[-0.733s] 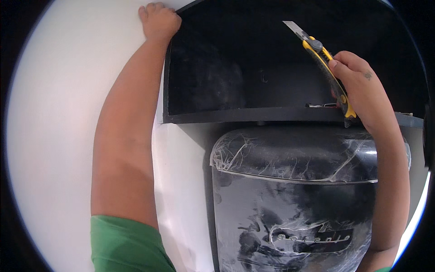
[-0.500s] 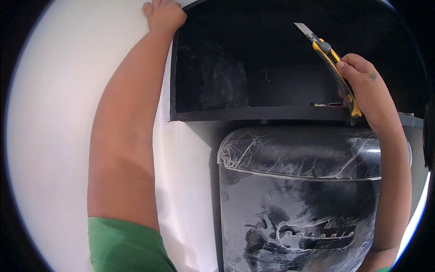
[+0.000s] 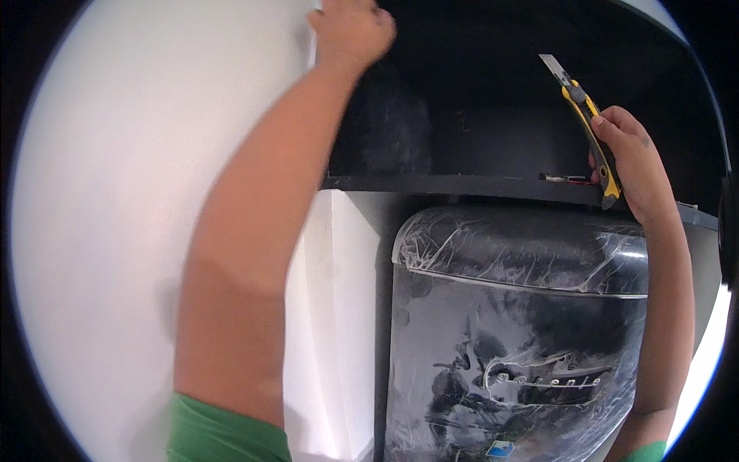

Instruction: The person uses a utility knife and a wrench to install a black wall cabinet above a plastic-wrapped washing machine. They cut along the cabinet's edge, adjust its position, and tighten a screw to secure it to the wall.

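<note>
My right hand (image 3: 631, 158) is closed around the handle of a yellow and black utility knife (image 3: 593, 127). Its metal blade is out and points up and to the left, in front of the black open cabinet (image 3: 462, 185). At the top, my left hand (image 3: 352, 35) is at the cabinet's left side, beside the white wall. Its fingers look curled, partly cut off by the picture's upper edge, and what they hold, if anything, is hidden.
Below the cabinet stands a dark rounded refrigerator (image 3: 454, 316) wrapped in wrinkled clear film. A small tool with a red part (image 3: 566, 179) lies on the cabinet's lower board, near the knife. The white wall (image 3: 154, 154) fills the left side.
My left hand has moved to the right, across the cabinet's left edge. The knife in my right hand has shifted slightly right and down. The view has shifted a little.
</note>
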Tool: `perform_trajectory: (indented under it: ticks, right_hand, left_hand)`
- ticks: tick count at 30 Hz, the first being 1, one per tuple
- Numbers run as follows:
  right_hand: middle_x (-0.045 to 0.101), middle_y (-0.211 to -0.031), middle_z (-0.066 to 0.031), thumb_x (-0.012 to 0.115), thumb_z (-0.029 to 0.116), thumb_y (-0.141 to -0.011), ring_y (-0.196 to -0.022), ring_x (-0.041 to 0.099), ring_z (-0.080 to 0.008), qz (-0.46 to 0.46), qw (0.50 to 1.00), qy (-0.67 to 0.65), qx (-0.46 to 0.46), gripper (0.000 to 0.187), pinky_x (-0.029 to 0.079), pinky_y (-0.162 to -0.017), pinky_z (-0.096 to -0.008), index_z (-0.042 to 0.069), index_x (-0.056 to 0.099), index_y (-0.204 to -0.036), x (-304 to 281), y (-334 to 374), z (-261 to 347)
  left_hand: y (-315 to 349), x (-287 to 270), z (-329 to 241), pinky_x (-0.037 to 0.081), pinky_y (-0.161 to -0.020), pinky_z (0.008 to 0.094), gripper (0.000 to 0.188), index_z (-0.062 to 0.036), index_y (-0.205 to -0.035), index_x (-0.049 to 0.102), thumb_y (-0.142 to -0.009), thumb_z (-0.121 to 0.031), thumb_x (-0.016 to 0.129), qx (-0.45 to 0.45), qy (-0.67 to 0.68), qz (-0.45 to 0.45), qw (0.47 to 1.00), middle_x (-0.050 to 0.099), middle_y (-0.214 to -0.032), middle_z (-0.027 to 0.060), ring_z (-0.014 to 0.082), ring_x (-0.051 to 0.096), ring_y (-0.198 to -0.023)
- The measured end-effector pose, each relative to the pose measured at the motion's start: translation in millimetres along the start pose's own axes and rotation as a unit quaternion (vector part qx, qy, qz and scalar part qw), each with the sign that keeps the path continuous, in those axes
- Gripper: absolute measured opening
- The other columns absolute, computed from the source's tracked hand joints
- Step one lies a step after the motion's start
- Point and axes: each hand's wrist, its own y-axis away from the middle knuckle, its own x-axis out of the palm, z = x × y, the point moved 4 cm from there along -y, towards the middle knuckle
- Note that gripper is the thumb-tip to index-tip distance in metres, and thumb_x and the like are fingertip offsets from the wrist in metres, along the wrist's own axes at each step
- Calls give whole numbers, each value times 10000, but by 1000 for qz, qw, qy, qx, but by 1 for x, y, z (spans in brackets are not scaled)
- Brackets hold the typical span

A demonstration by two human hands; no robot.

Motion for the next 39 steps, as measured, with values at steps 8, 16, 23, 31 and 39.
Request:
perform_trajectory:
  ticks: [8,16,23,31,39]
  right_hand:
    - [593,-776,-71,477,271,-1036,-607,587,-124,81,994,-70,-18,251,528,-592,-275,42,571,-1084,-1,-5,2]
    - [520,-716,-14,584,288,-1001,-568,521,-96,165,972,-57,-159,246,481,-510,-252,59,579,-1090,75,-52,90]
    - [518,-657,-21,600,236,-992,-519,492,-117,137,962,-117,-206,196,449,-482,-278,55,606,-1064,177,-120,142]
    - [523,-666,-33,609,213,-980,-542,500,-129,124,975,-93,-161,185,455,-489,-300,41,625,-1046,216,-141,166]
    - [561,-750,-40,634,193,-954,-625,544,-141,121,974,-132,-136,223,487,-535,-315,30,643,-1107,217,-128,164]
  left_hand:
    - [120,-39,-63,370,-972,478,379,-100,-960,786,-910,-402,563,-65,167,272,945,723,-999,137,328,574,-1098]
    - [136,-38,-57,337,-1063,493,503,-112,-1058,763,-902,-555,584,-113,210,369,898,708,-1114,138,354,539,-1204]
    - [140,-20,-58,319,-1094,523,487,-125,-1100,751,-918,-536,564,-108,219,418,875,671,-1230,158,373,505,-1272]
    - [140,-31,-50,289,-1128,536,506,-28,-1226,682,-942,-417,528,-102,273,443,848,613,-1319,196,384,447,-1344]
    - [141,-33,-46,291,-1124,565,464,-24,-1160,707,-938,-392,534,-90,296,395,865,635,-1266,186,363,478,-1298]
